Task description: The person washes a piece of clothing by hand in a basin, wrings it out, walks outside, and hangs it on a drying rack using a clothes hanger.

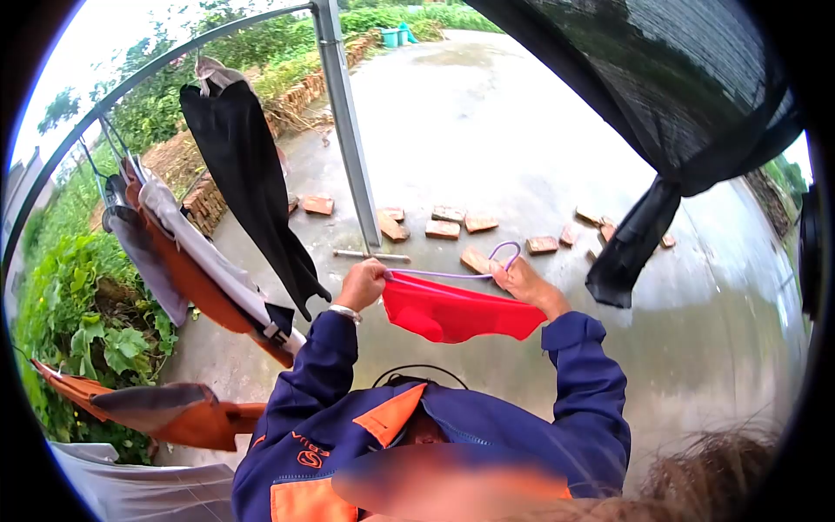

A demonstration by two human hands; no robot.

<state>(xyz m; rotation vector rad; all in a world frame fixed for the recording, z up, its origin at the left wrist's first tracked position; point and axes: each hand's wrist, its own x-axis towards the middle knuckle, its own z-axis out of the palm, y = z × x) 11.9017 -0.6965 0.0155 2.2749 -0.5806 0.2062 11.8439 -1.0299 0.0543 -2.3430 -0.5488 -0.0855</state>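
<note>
A red piece of cloth hangs stretched between my two hands, in front of my chest. My left hand is closed round its left top corner and the end of a thin purple hanger. At the right, my right hand pinches the hanger near its curved hook, which points up. The hanger's bar runs along the cloth's top edge. How far the cloth is on the hanger I cannot tell.
Black trousers and other clothes hang from a curved metal rail at the left. A metal post stands ahead, with loose bricks on the concrete. Dark netting hangs knotted at the right.
</note>
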